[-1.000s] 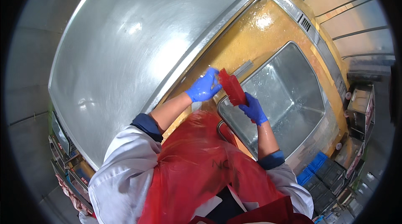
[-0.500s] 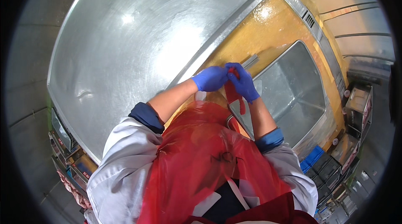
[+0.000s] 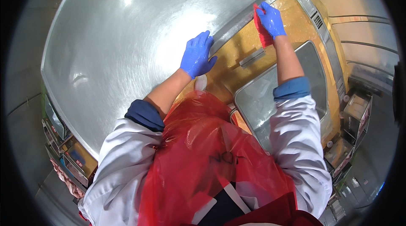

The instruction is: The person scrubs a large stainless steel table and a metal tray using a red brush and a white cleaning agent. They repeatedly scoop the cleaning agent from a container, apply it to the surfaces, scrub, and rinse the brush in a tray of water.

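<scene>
My right hand, in a blue glove, is closed round a red brush. Its ridged, bristle-like side hangs over the yellow surface, next to the raised edge of a big steel table. Part of the brush is hidden behind my fingers. My left hand, also blue-gloved, lies with fingers stretched and thumb apart on the steel near that edge, holding nothing. A short grey metal bar is on the yellow surface below the brush.
A steel basin is set at my right, partly behind my right forearm. A small whitish piece lies by my apron. Racks with boxes stand at far right, and more shelving at far left.
My hands were together over the yellow surface near the basin. The right hand has moved forward and right with the brush; the left has let go and moved onto the steel table.
</scene>
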`<state>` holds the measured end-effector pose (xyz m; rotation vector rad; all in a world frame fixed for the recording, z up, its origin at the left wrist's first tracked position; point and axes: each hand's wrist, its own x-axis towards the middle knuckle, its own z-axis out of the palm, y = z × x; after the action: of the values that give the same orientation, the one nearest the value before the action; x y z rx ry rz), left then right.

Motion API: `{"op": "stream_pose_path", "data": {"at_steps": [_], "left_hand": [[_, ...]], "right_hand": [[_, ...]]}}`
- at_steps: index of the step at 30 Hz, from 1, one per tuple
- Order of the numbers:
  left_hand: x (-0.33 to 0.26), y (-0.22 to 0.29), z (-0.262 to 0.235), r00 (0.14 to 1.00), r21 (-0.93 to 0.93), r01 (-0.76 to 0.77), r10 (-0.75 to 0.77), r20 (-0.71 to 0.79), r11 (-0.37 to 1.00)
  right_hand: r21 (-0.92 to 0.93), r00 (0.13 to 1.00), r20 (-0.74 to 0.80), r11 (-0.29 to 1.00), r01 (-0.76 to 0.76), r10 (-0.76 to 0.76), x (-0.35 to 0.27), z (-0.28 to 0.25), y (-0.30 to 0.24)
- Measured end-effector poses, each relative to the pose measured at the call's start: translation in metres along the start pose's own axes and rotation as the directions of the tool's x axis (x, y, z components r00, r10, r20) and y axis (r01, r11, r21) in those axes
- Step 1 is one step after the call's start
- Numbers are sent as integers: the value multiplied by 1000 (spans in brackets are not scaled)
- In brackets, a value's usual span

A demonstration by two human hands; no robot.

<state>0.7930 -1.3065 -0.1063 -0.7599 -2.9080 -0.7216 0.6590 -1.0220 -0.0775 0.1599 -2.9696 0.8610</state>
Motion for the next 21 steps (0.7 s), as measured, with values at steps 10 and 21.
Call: {"op": "stream_pose_path", "data": {"at_steps": [10,21], "left_hand": [[0,-8,6,995,-40,95,-94,35,995],[-2,-10,7,995,2,97,-97,34,995]], "right_hand": [[-263,962,271,960,98,-24,15,13,-18],[-477,913,401,869,133,80,37,-1,-9]]}}
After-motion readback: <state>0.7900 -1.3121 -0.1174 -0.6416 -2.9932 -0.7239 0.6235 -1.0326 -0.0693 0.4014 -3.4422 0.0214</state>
